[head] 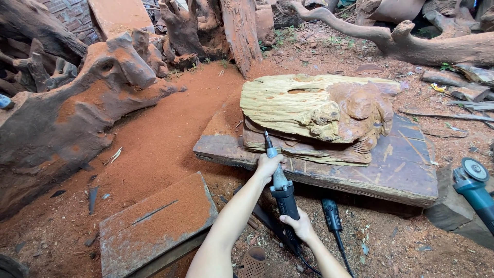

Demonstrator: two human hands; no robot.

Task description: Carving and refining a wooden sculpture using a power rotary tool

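Observation:
A pale wood carving with a reddish carved figure at its right end lies on a dark wooden slab. My left hand grips the front neck of a grey and black rotary grinder. My right hand holds the tool's black rear body. The grinder's thin bit points up at the carving's lower left edge, and contact with the wood cannot be told.
A second black power tool lies on the sawdust below the slab. A teal angle grinder rests at the right edge. Large reddish tree roots stand to the left, a dusty flat plank lies front left, and logs lie behind.

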